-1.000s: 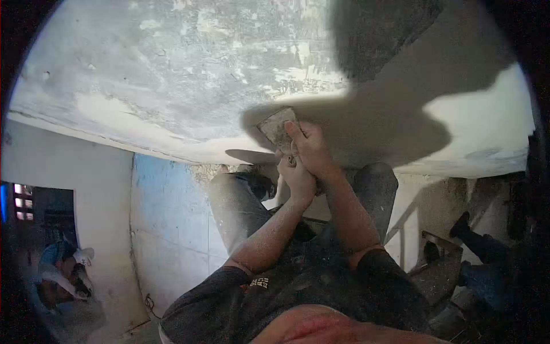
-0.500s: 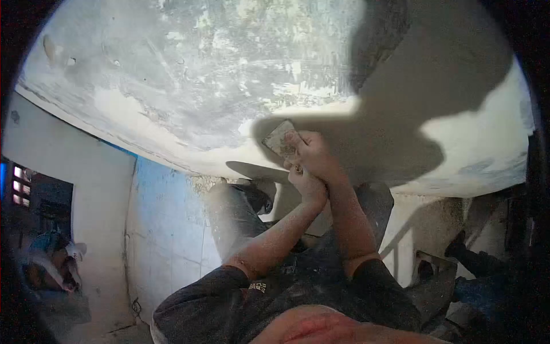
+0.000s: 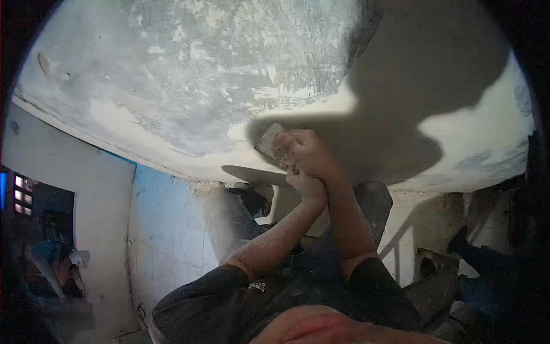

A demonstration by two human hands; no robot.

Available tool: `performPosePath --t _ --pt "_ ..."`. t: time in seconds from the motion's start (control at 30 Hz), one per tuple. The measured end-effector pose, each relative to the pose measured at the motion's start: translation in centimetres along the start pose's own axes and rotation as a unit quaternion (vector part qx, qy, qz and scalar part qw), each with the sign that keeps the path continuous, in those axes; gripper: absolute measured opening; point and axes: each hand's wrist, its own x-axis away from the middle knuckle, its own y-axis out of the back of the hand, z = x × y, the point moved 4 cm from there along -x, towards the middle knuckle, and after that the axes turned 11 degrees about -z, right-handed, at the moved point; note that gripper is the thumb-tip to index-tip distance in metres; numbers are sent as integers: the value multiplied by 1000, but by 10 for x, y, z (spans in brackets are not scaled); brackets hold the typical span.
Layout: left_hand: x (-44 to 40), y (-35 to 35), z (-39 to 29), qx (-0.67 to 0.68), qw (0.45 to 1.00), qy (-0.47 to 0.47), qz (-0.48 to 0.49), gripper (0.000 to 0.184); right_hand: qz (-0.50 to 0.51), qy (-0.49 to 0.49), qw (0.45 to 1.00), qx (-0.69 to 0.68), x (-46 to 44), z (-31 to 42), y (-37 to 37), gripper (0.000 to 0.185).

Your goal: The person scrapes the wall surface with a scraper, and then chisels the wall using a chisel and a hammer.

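My right hand [image 3: 312, 153] is closed around a scraper with a flat, dusty, grey-white blade [image 3: 271, 139]. The blade points up and left, near the rough wall [image 3: 189, 86]; whether its edge touches cannot be made out. Just below, my left hand [image 3: 306, 186] is closed against the right hand and wrist, apparently around the lower end of the scraper's handle, which is mostly hidden by the fingers. Patchy grey and cream coating covers the wall, and my shadow falls across its right side.
My bent knees [image 3: 369, 206] are close under the wall. At the far left a person [image 3: 54, 264] is bent over near a dark opening. On the right, another person's dark-clothed leg [image 3: 478, 252] shows beside a board-like object [image 3: 435, 286]. A blue-white wall [image 3: 166, 218] is behind.
The scraper blade and my right hand have shifted slightly left, with the blade turned a little. My left hand stays close against the right. The view has moved slightly.
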Motion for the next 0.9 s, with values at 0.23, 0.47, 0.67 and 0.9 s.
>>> performPosePath --t 0.23,0.47,0.67,0.9 --pt "27 -50 5 -95 977 -89 166 30 -177 75 979 -73 26 29 65 35" --pt "34 -52 11 -91 974 -97 185 29 -204 103 971 -71 29 23 73 34" --pt "9 -8 -6 -6 995 -61 73 26 -136 92 986 3 12 -5 16 33" --pt "-15 10 -19 45 978 103 174 25 -235 128 959 90 7 -20 -9 33"
